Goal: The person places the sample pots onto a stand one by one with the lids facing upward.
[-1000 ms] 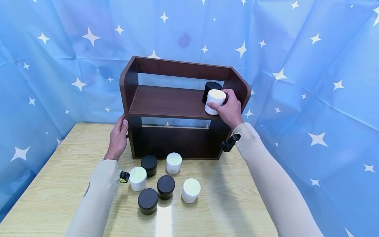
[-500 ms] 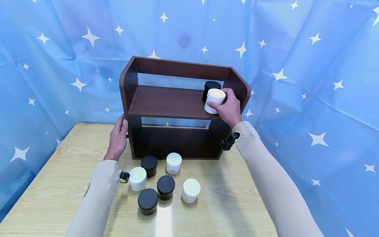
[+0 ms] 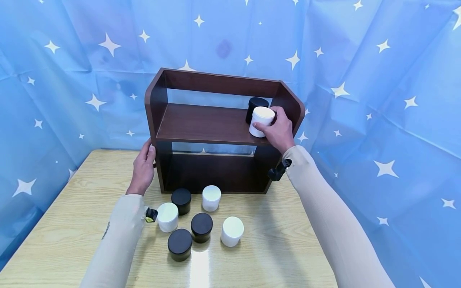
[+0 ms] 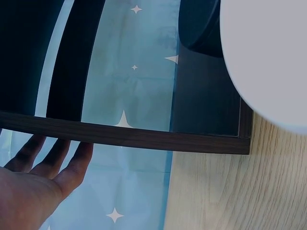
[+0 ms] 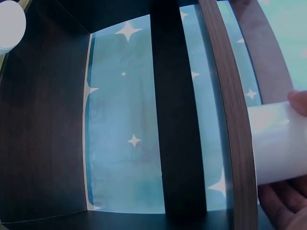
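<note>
In the head view, my right hand grips a white lidded jar between thumb and fingers, over the right end of the upper board of a dark brown two-tier shelf. Directly behind it a black lidded jar stands on the same board, partly hidden. The right wrist view shows the white jar right at the board's front edge, with thumb above and fingers below. My left hand rests its fairly straight fingers against the outside of the shelf's left side panel; in the left wrist view the fingertips touch that panel.
On the wooden table before the shelf stand several lidded jars, among them a black jar, a white jar and another white jar close to my left forearm. A blue star-patterned curtain hangs behind.
My right hand and the white jar have shifted slightly backward on the upper board, and the black jar behind has moved back a little with them. My left hand stays put.
</note>
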`<state>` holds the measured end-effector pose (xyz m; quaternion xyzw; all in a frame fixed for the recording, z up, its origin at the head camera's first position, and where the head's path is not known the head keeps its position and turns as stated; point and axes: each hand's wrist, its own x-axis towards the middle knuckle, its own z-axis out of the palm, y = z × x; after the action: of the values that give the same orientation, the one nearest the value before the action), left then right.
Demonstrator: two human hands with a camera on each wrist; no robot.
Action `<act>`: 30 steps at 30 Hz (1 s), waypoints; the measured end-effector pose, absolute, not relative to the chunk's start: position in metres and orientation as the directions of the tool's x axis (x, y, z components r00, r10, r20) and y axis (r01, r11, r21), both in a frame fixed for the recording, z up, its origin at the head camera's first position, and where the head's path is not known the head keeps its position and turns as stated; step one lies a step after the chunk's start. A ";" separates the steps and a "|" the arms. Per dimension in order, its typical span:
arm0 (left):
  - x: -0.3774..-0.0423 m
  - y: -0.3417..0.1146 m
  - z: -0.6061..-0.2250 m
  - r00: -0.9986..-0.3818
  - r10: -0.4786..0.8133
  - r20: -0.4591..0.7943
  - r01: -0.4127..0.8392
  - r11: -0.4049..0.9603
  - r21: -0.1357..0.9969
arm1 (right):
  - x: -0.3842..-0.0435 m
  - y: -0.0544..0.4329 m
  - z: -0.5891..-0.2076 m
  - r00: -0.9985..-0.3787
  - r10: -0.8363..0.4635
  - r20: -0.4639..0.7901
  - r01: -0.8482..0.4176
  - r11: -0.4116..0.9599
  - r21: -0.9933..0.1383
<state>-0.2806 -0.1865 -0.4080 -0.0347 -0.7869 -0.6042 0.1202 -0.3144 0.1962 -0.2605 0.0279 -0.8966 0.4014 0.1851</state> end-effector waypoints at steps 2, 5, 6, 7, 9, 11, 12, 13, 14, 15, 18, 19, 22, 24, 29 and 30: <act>-0.281 -0.186 -0.408 -0.968 -0.091 0.232 0.200 0.270 0.942 | -0.315 0.196 -0.260 -0.930 0.099 0.354 -0.198 0.678 -0.708; -0.281 -0.186 -0.408 -0.968 -0.092 0.234 0.202 0.272 0.941 | -0.315 0.196 -0.260 -0.930 0.101 0.355 -0.195 0.681 -0.706; -0.281 -0.186 -0.409 -0.968 -0.092 0.233 0.201 0.272 0.941 | -0.315 0.196 -0.260 -0.930 0.102 0.353 -0.194 0.681 -0.706; -0.281 -0.186 -0.408 -0.968 -0.092 0.233 0.200 0.272 0.941 | -0.316 0.196 -0.260 -0.930 0.102 0.353 -0.194 0.681 -0.706; -0.281 -0.186 -0.408 -0.968 -0.093 0.232 0.199 0.272 0.941 | -0.316 0.195 -0.260 -0.930 0.105 0.353 -0.191 0.682 -0.706; -0.281 -0.186 -0.408 -0.968 -0.092 0.232 0.200 0.273 0.941 | -0.315 0.195 -0.260 -0.928 0.108 0.357 -0.192 0.683 -0.705; -0.280 -0.186 -0.408 -0.968 -0.092 0.233 0.200 0.274 0.940 | -0.315 0.195 -0.260 -0.926 0.109 0.360 -0.193 0.683 -0.704; -0.280 -0.186 -0.408 -0.968 -0.092 0.233 0.200 0.276 0.940 | -0.315 0.195 -0.260 -0.924 0.111 0.367 -0.197 0.683 -0.703; -0.280 -0.186 -0.407 -0.968 -0.093 0.234 0.201 0.277 0.940 | -0.314 0.195 -0.260 -0.921 0.112 0.373 -0.200 0.684 -0.701; -0.280 -0.186 -0.407 -0.968 -0.092 0.234 0.201 0.278 0.939 | -0.314 0.195 -0.260 -0.918 0.113 0.381 -0.207 0.683 -0.701; -0.280 -0.186 -0.408 -0.968 -0.094 0.231 0.198 0.278 0.940 | -0.313 0.194 -0.258 -0.906 0.110 0.408 -0.230 0.682 -0.695; -0.280 -0.186 -0.408 -0.969 -0.094 0.230 0.196 0.279 0.940 | -0.312 0.194 -0.258 -0.902 0.109 0.418 -0.239 0.680 -0.693; -0.280 -0.186 -0.408 -0.970 -0.096 0.225 0.190 0.280 0.941 | -0.310 0.193 -0.256 -0.893 0.102 0.438 -0.259 0.680 -0.686; -0.280 -0.186 -0.408 -0.970 -0.098 0.222 0.187 0.280 0.942 | -0.308 0.192 -0.256 -0.889 0.097 0.447 -0.269 0.679 -0.683; -0.281 -0.187 -0.408 -0.971 -0.094 0.219 0.185 0.280 0.942 | -0.303 0.189 -0.252 -0.879 0.072 0.471 -0.296 0.691 -0.659; -0.281 -0.187 -0.408 -0.971 -0.093 0.218 0.185 0.280 0.942 | -0.302 0.189 -0.251 -0.876 0.065 0.477 -0.303 0.697 -0.650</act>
<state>-0.2806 -0.1869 -0.4079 -0.0289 -0.7915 -0.5994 0.1161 -0.3022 0.1888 -0.2513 0.0669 -0.8894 0.3836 0.2395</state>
